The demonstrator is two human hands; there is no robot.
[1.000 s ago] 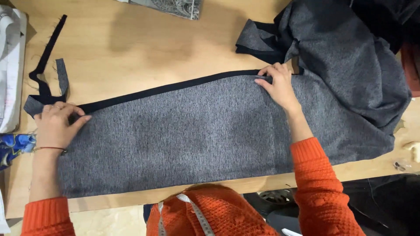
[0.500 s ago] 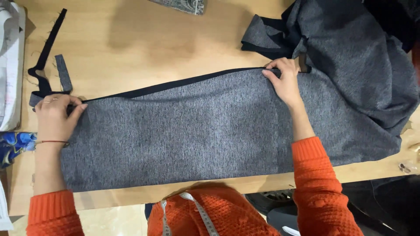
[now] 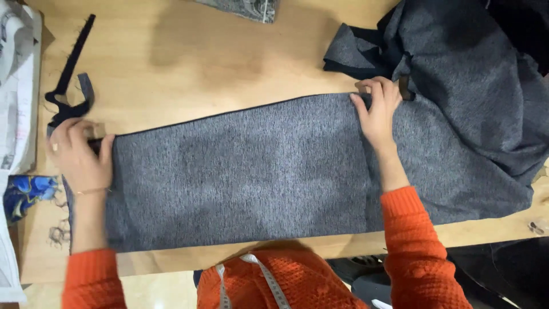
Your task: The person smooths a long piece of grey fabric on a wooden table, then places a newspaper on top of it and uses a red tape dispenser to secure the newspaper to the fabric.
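Head view looks down on a wooden worktable (image 3: 217, 63); one long panel of grey flecked fabric (image 3: 246, 177) lies flat across it, running left to right, its near edge close to the table's front edge; far edge shows a thin dark line of binding.

Left hand (image 3: 80, 154) sits at the panel's left end, fingers curled and pinching the corner of the cloth; a thin bracelet on the wrist. Right hand (image 3: 378, 111) rests on the far edge of the panel toward the right, fingers bent, fingertips gripping the folded edge. Both sleeves are orange knit; one white measuring tape (image 3: 269, 280) hangs around the person's neck at the bottom.

One bunched heap of the same grey fabric (image 3: 474, 74) fills the top right, touching the flat panel beyond the right hand; one small brown tab (image 3: 405, 87) sits just beside the right fingers, kind unclear. One black fabric strip (image 3: 68, 80), knotted and tilted, lies at the far left, just above the left hand. One grey patterned scrap (image 3: 246, 8) is cut off by the top edge. One stack of white printed paper (image 3: 17, 86) lies along the left border; one blue-patterned piece (image 3: 26, 191) sits below it, near the left wrist; loose dark threads (image 3: 57, 234) beside it.
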